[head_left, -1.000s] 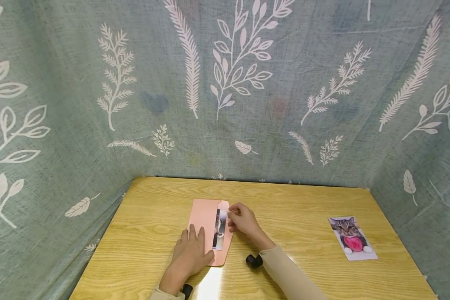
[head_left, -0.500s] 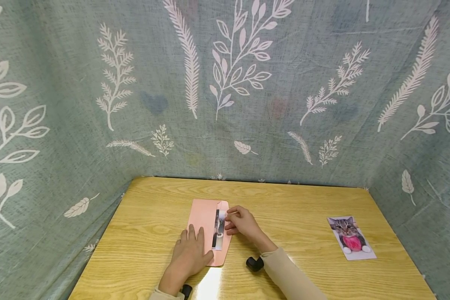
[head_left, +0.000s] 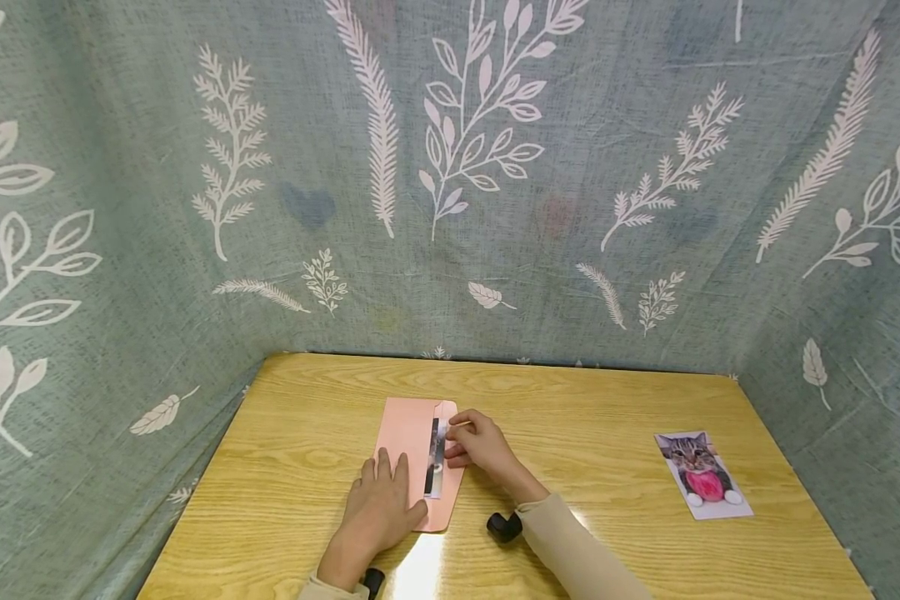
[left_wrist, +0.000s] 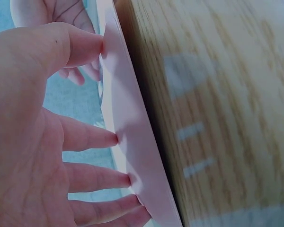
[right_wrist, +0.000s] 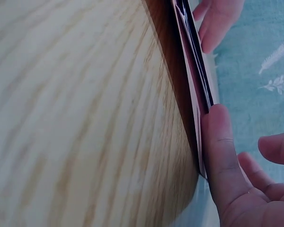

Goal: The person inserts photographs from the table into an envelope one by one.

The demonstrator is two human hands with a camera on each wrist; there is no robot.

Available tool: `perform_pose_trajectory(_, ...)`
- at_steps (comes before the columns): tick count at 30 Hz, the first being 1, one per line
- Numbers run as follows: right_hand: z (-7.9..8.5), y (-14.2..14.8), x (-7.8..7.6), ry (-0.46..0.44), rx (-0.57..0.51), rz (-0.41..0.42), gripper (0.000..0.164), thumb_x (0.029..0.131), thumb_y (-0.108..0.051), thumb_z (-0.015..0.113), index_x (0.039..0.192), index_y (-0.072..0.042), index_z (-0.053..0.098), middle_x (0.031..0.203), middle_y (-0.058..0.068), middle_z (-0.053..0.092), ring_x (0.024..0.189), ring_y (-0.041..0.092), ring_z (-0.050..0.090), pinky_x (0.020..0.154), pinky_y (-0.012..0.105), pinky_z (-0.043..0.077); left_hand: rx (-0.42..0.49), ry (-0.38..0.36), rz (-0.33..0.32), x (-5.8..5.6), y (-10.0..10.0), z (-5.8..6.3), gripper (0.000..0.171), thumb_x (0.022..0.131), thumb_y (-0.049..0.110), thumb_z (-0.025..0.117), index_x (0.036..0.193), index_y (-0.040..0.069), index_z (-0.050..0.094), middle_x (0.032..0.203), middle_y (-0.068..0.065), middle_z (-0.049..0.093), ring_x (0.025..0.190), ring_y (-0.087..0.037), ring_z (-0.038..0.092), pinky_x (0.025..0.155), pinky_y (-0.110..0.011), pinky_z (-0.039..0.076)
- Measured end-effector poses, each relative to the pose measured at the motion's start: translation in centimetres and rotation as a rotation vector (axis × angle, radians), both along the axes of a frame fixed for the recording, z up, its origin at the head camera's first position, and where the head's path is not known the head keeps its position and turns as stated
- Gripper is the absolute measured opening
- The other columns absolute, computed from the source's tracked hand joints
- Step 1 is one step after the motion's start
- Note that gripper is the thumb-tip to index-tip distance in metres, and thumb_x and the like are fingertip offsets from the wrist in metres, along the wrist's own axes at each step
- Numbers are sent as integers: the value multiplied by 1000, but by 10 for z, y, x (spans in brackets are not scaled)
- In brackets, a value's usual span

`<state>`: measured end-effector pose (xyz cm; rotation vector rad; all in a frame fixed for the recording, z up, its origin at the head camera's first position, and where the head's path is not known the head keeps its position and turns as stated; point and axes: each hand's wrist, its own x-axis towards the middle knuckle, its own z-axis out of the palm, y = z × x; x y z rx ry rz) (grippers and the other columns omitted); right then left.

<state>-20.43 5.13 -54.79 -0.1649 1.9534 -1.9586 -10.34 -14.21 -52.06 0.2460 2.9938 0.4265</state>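
A pink envelope (head_left: 405,425) lies on the table with its flap side toward the right. A photo (head_left: 437,457) sits partly inside its opening, with a narrow strip showing. My left hand (head_left: 378,500) presses the envelope with spread, fairly straight fingers, which the left wrist view shows touching its surface. At the photo's right edge is my right hand (head_left: 483,446). In the right wrist view one straight digit (right_wrist: 222,137) touches the photo's edge at the envelope mouth, while the other fingers stay apart from it. The inserted part of the photo is hidden.
A second photo (head_left: 703,475), a cat with a pink heart-like object, lies at the table's right. The wooden table (head_left: 570,417) is bordered by a leaf-patterned green-grey cloth (head_left: 525,275) at the back and sides. A black wrist camera (head_left: 504,527) sits under the right wrist.
My right hand has moved slightly left, and the photo has slid deeper into the envelope, so its visible strip is narrower. The left hand has stayed in place.
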Motion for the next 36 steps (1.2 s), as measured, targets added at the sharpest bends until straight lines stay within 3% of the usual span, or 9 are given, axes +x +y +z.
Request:
perform_pose_trajectory(21, 3, -12, -4, -12, 10, -4, 30, 98, -5, 51, 123, 10, 54, 97, 20, 66, 73, 27, 71, 64, 40, 60, -11, -1, 7, -4, 3, -1, 81, 88, 48, 64, 146, -6, 45, 147, -39, 34, 133, -56, 35, 101, -64, 37)
perform_pose_trajectory(36, 6, -11, 1, 14, 30, 8, 29, 100, -7, 51, 123, 9, 54, 100, 21, 66, 79, 31, 71, 66, 40, 60, -19, -7, 8, -4, 2, -2, 82, 88, 49, 65, 146, -5, 44, 147, -39, 34, 134, -55, 34, 102, -64, 36)
